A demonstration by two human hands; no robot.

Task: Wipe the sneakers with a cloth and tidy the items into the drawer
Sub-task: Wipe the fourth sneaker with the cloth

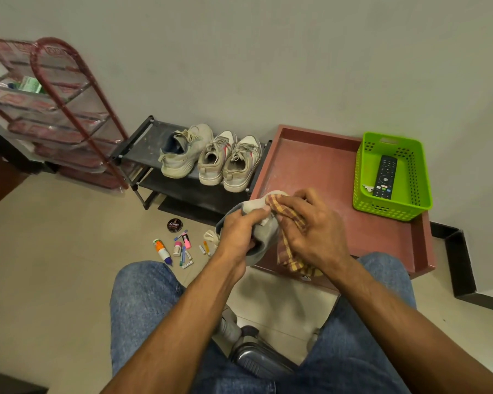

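Note:
My left hand (239, 231) grips a grey sneaker (264, 237) by its opening, held above the front edge of the reddish-brown drawer (310, 163). My right hand (310, 226) presses a yellow-and-brown checked cloth (289, 254) against the sneaker's side, fingers curled round the cloth. Three more pale sneakers (211, 157) stand in a row on the top shelf of a low black shoe rack (145, 137). Several small items (180, 248), such as a glue tube, markers and small bottles, lie scattered on the floor beside a round black polish tin (174, 225).
A green perforated basket (393, 206) with a black remote (385, 177) sits in the drawer's right side. A red wire shelf rack (69, 109) stands at the left against the wall. My jeans-clad knees (143, 297) frame the lower view, with a metal object (256, 359) on the floor between them.

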